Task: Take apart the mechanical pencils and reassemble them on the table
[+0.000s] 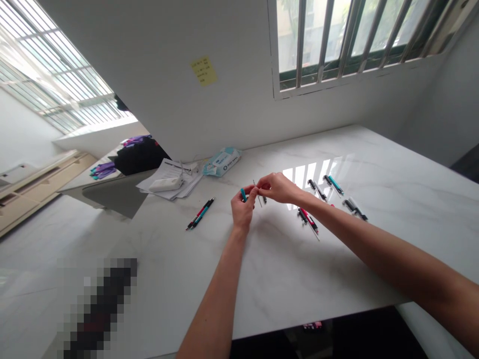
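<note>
My left hand [243,208] is closed around a teal pen barrel [244,195], whose end sticks up between thumb and fingers. My right hand [279,188] meets it from the right, fingertips pinched on a thin pen refill [260,201]. The fingertips of both hands touch or nearly touch, so part of the refill is hidden. A small dark pen part shows just below my right fingers. To the left lie two pens side by side, a red and black pen [198,214] and a teal and black pen [202,216].
Right of my hands, pen parts lie in groups: a red barrel [307,217], a teal barrel [336,184], and black and clear parts [355,208]. A wipes pack [223,162], papers [179,192] and a white box [165,184] sit by the wall. A sticky note [204,71] hangs above.
</note>
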A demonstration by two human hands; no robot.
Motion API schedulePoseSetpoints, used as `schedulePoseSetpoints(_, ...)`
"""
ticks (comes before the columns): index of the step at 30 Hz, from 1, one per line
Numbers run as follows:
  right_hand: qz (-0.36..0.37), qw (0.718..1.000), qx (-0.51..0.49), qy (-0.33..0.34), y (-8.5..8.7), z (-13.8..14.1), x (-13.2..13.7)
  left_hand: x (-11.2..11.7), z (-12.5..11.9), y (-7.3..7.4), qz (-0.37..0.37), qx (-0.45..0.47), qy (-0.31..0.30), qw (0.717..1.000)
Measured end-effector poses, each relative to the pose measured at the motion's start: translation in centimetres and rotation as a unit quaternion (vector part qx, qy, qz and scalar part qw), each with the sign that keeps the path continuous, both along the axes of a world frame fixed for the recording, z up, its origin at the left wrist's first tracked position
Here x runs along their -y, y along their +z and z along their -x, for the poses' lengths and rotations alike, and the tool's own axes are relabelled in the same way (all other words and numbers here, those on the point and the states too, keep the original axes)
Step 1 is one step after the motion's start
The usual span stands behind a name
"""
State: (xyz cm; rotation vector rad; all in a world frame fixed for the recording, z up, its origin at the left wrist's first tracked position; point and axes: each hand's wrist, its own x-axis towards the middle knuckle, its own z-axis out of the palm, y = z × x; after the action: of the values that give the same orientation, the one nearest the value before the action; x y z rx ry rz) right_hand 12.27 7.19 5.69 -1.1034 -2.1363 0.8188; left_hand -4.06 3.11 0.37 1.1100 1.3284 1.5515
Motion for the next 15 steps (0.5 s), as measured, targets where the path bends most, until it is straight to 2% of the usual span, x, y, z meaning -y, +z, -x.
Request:
schedulePoseSetpoints(6,0.004,0.996,0.084,0.024,0.7,0.1,0.7,-0.3,0.2,-0.1,-0.022,0.011,0.022,0.999)
schedulePoseSetpoints(9,0.037,0.989,0.141,0.036,1.5,-0.4,0.9,-0.6,0.9,0.1,-0.037,-0.016,0.094,0.995)
schedulePoseSetpoints(12,0.097,0.975,0.199,0.033,2.2,-1.2,0.6,-0.5,1.7,0.3,-0.028,-0.142,0.162,0.976)
schedulePoseSetpoints(15,0.118,0.967,0.224,-0.004,2.1,-2.0,-0.2,0.1,1.7,0.2,0.031,-0.324,0.131,0.937)
